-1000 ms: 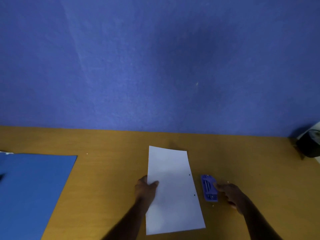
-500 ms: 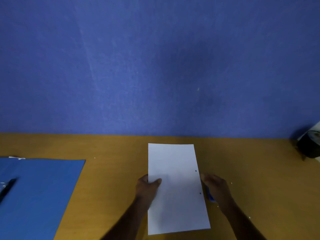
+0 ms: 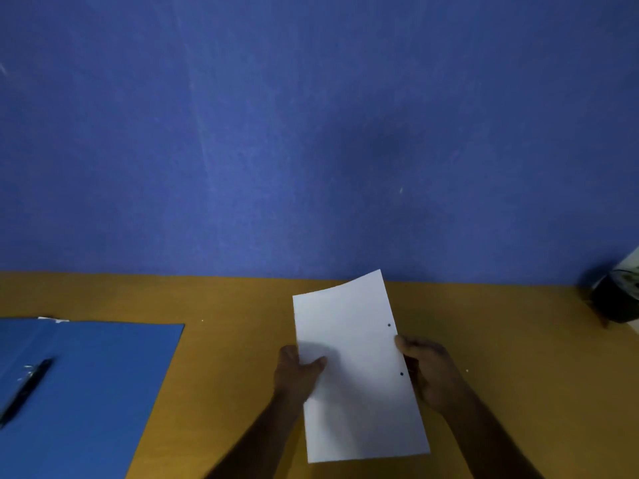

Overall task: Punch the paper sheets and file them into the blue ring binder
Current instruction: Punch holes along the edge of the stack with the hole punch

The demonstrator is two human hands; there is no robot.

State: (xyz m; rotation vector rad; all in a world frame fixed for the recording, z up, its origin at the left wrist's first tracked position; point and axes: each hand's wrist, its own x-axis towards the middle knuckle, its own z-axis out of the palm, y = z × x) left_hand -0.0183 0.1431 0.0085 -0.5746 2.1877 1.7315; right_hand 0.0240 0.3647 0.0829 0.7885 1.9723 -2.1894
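A white paper sheet (image 3: pixel 352 347) with two punched holes along its right edge is lifted off the brown table (image 3: pixel 242 340), its far end raised and slightly curled. My left hand (image 3: pixel 299 369) pinches its left edge, thumb on top. My right hand (image 3: pixel 428 368) grips the right edge between the two holes. The blue ring binder (image 3: pixel 96 385) lies open at the left, its dark metal clip mechanism (image 3: pixel 24 388) showing near the frame's left side. The hole punch is hidden behind my right hand and the sheet.
A blue wall (image 3: pixel 311 133) rises straight behind the table's far edge. A dark round object (image 3: pixel 619 299) sits at the far right by the wall. Small white paper specks (image 3: pixel 467 370) lie on the table to the right of my right hand.
My right hand left the hole punch and took the sheet's right edge. Both hands lifted the sheet off the table, and the view shifted left, showing more of the binder.
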